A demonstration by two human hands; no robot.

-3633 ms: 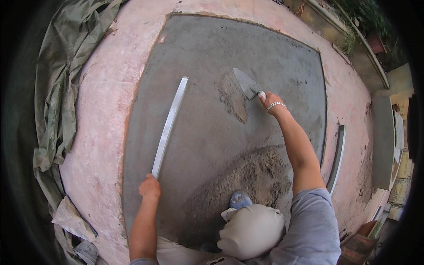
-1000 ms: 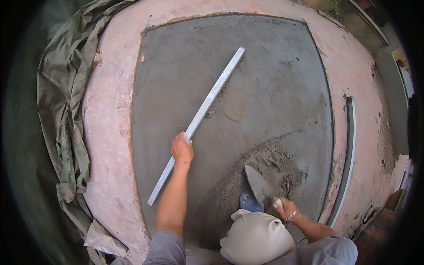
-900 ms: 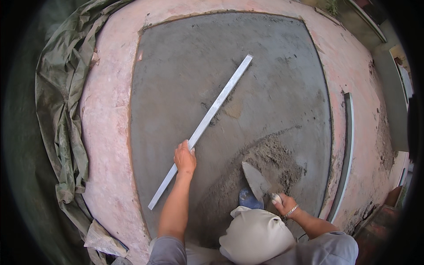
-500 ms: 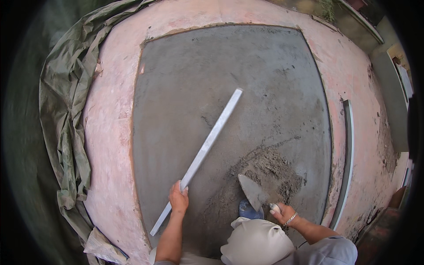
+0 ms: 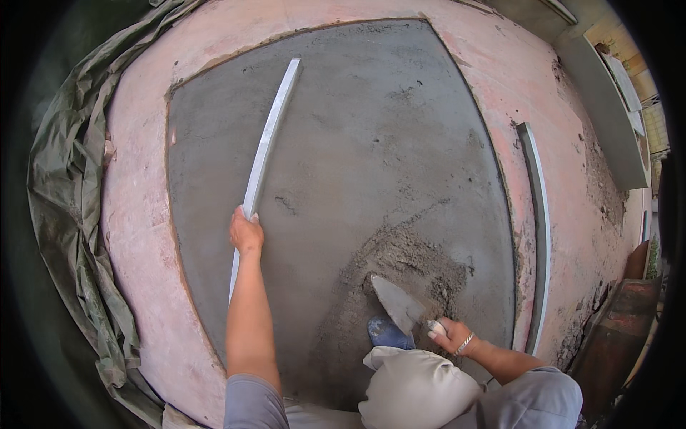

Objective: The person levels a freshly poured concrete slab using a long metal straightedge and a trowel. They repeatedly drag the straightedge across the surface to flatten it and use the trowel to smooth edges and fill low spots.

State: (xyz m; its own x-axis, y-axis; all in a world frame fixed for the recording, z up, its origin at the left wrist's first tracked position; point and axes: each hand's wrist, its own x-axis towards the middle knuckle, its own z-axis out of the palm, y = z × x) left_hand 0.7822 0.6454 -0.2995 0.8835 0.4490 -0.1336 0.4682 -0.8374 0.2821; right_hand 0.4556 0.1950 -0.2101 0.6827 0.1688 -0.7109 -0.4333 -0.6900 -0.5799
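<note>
My left hand (image 5: 246, 230), arm stretched forward, is closed around a long, straight metal screed bar (image 5: 273, 129). The bar reaches over the left part of a smoothed grey mortar bed (image 5: 343, 107); whether it touches the surface, I cannot tell. Close to my knee, my right hand (image 5: 449, 334) grips the handle of a pointed trowel (image 5: 397, 303). The trowel's blade points up and left, beside a rough heap of loose mortar (image 5: 421, 264). A blue shoe (image 5: 389, 334) shows partly below the blade.
Pinkish old floor (image 5: 139, 207) frames the mortar bed. Another long metal bar (image 5: 537, 236) lies along its right side. A crumpled dark green tarp (image 5: 68, 207) runs down the left. At the far right stands a grey panel (image 5: 607, 118).
My left hand has pushed the screed bar forward and left, turning it more upright in view. The right hand keeps the trowel in nearly the same place. The whole view has shifted.
</note>
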